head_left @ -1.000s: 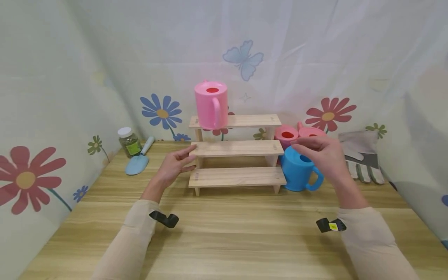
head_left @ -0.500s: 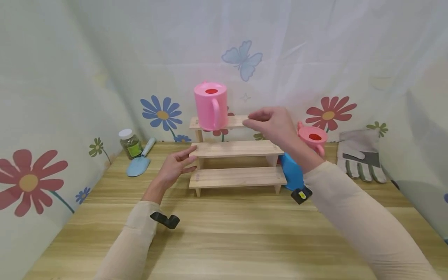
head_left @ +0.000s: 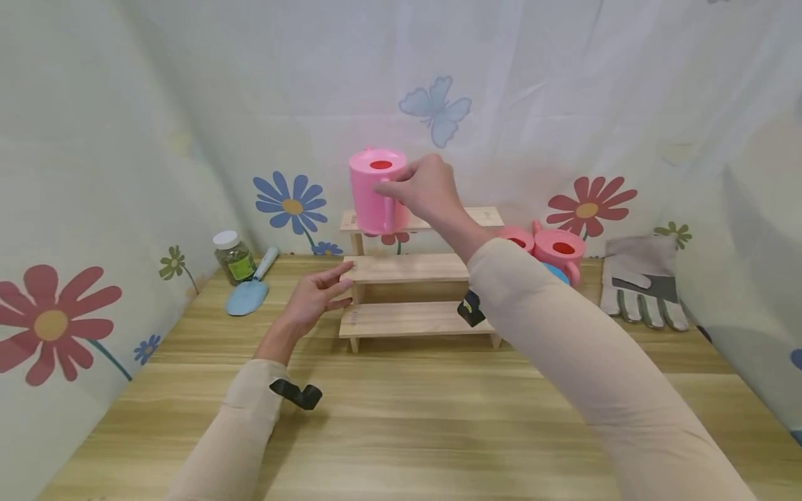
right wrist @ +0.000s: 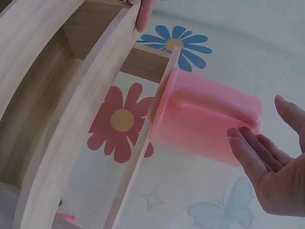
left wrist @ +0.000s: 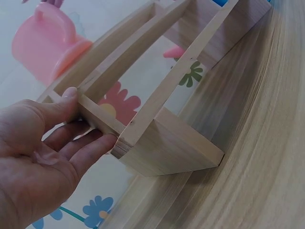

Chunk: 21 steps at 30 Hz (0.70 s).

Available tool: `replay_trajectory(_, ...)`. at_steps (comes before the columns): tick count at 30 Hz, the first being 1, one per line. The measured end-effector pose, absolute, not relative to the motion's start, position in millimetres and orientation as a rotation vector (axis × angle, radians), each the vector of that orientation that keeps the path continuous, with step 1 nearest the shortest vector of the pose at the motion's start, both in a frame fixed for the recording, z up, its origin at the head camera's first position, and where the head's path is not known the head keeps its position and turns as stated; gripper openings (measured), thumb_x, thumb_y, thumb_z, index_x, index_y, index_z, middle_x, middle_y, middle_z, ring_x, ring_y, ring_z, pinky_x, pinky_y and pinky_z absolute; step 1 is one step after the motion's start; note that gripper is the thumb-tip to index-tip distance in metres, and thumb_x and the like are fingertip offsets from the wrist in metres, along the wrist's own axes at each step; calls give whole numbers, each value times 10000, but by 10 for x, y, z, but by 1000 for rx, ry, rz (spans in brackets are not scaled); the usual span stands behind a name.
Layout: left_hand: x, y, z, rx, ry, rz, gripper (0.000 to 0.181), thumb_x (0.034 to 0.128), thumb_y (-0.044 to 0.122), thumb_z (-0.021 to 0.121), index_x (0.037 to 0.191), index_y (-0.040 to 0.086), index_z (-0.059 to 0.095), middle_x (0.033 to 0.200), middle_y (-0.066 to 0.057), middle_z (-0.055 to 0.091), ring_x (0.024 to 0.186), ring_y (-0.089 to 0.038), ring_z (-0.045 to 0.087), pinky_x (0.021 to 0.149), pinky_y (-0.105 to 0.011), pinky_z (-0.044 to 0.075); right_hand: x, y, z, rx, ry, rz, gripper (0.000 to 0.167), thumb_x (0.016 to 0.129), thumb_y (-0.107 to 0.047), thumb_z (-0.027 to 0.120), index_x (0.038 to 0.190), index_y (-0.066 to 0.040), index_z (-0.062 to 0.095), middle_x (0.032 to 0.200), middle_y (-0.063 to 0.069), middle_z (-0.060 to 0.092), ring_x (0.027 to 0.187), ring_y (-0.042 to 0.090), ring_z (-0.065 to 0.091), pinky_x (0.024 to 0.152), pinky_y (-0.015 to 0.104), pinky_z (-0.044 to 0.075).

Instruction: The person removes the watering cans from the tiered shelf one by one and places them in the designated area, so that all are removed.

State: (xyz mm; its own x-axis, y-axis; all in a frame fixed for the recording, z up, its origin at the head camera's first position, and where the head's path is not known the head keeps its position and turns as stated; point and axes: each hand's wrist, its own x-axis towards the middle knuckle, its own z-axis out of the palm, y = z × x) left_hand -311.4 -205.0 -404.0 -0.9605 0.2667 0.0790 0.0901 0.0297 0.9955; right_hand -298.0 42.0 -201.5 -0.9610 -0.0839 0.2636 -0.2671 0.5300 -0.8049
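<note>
A three-tier wooden step shelf (head_left: 410, 268) stands on the table. My left hand (head_left: 313, 299) holds its left side, with thumb and fingers on the wooden frame in the left wrist view. A pink watering can (head_left: 366, 195) stands upright on the left end of the top tier, its handle facing me. My right hand (head_left: 426, 186) is at the can's handle, fingers spread and thumb apart in the right wrist view. The fingertips (right wrist: 233, 136) lie at the can's upper part; whether they touch it I cannot tell.
At the shelf's right, two more pink cans, a front one (head_left: 560, 245) and a partly hidden one (head_left: 519, 238), stand by a blue can (head_left: 557, 273) mostly behind my sleeve. Grey gloves (head_left: 642, 278) lie far right. A jar (head_left: 234, 257) and blue trowel (head_left: 247, 296) are left.
My right hand has moved left and up, from above the blue can across the top tier to the pink watering can's handle. The left hand has stayed on the shelf.
</note>
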Motion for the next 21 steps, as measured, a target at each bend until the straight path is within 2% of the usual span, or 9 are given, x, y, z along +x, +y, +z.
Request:
replay_trajectory(4, -3111, -2043, -4047, 386, 2155, 2067, 516, 1009, 172, 615, 1499, 92, 471, 1591, -71, 351, 1400, -274, 407, 978, -380, 537, -3038, 378, -2001, 228, -2587, 1446, 347, 849, -331, 821, 1039, -43, 785, 930, 48, 731, 853, 196, 661, 705, 269, 568)
replay_trajectory(11, -3118, -2044, -4048, 401, 2146, 2073, 513, 1009, 164, 616, 1495, 85, 474, 1598, -64, 338, 1409, -274, 389, 982, -381, 536, -3105, 396, -1990, 156, -2599, 1606, 266, 903, -170, 769, 1124, -24, 742, 1050, 76, 702, 889, 205, 684, 781, 267, 603)
replay_trajectory(21, -3119, -2042, -4043, 413, 2155, 2072, 516, 1012, 169, 612, 1500, 86, 466, 1590, -66, 353, 1406, -282, 391, 972, -381, 541, -3121, 339, -2033, 113, -2524, 1657, 374, 845, -295, 832, 1109, -40, 758, 1004, 60, 713, 862, 213, 679, 737, 278, 600)
